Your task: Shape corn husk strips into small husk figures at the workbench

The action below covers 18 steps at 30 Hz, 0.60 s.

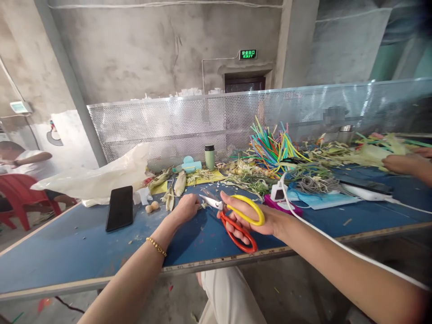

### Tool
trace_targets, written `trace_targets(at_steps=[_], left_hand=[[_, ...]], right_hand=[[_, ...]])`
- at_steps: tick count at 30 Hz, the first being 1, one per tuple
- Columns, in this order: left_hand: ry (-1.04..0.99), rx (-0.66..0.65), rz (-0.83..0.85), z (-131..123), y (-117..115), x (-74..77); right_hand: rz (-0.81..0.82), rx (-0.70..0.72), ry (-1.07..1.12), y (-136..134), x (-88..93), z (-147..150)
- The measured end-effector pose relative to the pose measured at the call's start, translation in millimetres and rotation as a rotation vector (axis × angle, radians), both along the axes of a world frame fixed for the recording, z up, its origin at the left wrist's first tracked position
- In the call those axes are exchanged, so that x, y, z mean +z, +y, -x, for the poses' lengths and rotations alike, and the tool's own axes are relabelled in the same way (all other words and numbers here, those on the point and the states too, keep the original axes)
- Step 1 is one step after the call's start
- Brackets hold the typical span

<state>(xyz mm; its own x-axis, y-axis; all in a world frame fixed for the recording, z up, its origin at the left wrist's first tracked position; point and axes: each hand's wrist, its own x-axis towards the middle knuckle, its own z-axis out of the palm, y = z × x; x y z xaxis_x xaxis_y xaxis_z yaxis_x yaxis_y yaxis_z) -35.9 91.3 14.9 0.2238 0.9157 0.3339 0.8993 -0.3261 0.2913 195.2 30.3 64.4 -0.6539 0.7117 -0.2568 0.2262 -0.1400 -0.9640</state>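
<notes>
Right hand (245,212), just right of frame centre: grip clenched on scissors (221,206), yellow loop on top, red loop below, fingers wrapped around and through the loops. So the scissors sit inside the right grip, held above the blue surface (91,245). Blades stick out from the grip toward centre-left of the frame, slightly apart, tips near the left hand (186,208).

Left hand, centre of the frame: fingers curled, low over the surface, just left of the blade tips. Small pale bit shows by the fingertips; can't tell if that grip is pinching it. Gold bracelet (156,246) on that wrist, lower left of centre.

Around them: phone (119,209) left of the left hand, lumpy tan piece (152,207) between the two. Husk (180,183) just above the left hand in the frame, green bottle (209,158) higher up, near centre. Bundle of coloured stems (270,146) upper right of the scissors. White plug (278,191) just above the right wrist, blue mask (326,200) farther right. Co-worker's hand (400,163) at far right, at pale green husks.
</notes>
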Motion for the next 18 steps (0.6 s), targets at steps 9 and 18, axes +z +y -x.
trace_targets(at_steps=[9, 18], left_hand=[[-0.035, 0.091, 0.119, 0.6, -0.5, 6.3], [-0.103, 0.089, 0.124, 2.0, -3.2, 7.6]], right_hand=[[0.059, 0.068, -0.187, 8.1, -0.5, -3.1], [0.040, 0.114, -0.216, 19.2, -4.3, 8.6]])
